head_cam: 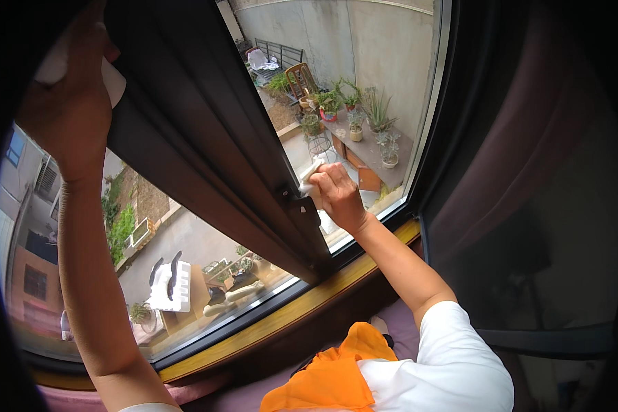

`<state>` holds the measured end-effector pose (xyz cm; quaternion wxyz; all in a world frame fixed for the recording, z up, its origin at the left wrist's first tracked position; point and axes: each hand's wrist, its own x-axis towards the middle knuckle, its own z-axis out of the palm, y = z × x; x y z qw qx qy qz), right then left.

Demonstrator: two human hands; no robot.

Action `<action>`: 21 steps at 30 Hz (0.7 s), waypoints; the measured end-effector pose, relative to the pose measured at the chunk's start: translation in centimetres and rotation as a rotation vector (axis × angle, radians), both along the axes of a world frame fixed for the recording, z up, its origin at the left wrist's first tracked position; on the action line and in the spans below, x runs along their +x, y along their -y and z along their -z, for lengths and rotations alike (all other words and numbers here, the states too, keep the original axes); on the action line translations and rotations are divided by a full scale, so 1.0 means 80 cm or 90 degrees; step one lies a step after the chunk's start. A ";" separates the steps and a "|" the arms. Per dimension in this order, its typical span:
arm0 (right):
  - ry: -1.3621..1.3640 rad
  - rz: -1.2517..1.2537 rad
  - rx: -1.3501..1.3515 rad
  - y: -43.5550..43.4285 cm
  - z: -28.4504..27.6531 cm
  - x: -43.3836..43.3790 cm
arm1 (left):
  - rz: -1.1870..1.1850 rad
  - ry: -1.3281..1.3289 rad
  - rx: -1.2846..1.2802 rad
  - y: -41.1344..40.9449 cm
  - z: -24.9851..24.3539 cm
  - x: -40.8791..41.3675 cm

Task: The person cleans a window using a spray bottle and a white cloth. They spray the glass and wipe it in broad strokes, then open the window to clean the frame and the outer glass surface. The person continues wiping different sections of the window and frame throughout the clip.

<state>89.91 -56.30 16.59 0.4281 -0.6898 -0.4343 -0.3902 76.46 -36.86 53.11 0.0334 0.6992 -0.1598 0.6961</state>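
My left hand [77,98] is raised at the upper left beside the dark window frame [201,129], with a white cloth or paper [114,82] in it; part of the hand is in shadow. Near the middle, my right hand [340,193] grips a folded white cloth [310,172] by the right edge of the dark frame post, just above a small latch plate [309,208]. Behind it is the right-hand window opening or pane; I cannot tell which.
A yellow wooden sill [268,322] runs below the window. At the right stands a dark window sash [520,247]. Beyond the window are potted plants [355,126] on a table, a chair [301,80], a bench and a white foam piece [171,283].
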 end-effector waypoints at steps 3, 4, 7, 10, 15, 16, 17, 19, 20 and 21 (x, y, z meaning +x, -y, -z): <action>0.142 -0.027 -0.080 -0.006 -0.078 0.000 | 0.042 -0.012 0.021 -0.005 0.004 0.002; 0.164 -0.030 -0.057 -0.004 -0.105 0.001 | 0.065 -0.024 0.025 -0.006 0.005 0.002; 0.252 -0.029 0.022 -0.007 -0.193 0.005 | 0.158 -0.057 0.004 -0.006 0.002 0.004; 0.296 -0.008 0.223 -0.021 -0.307 0.039 | 0.182 -0.047 0.011 0.000 0.004 0.004; 0.093 -0.082 0.298 -0.035 -0.380 0.051 | 0.181 -0.029 0.000 0.003 0.008 0.004; 0.124 -0.084 0.312 -0.040 -0.364 0.044 | 0.170 -0.034 0.011 0.001 0.009 0.002; 0.147 -0.083 0.320 -0.045 -0.342 0.035 | 0.159 -0.038 0.022 -0.001 0.008 0.002; 0.252 -0.060 0.333 -0.057 -0.297 0.023 | 0.137 -0.035 0.033 -0.004 0.009 0.001; 0.188 -0.064 0.307 -0.059 -0.275 0.020 | 0.124 -0.027 0.033 -0.004 0.009 0.001; 0.146 -0.080 0.298 -0.058 -0.252 0.017 | 0.112 -0.020 0.033 -0.005 0.010 0.001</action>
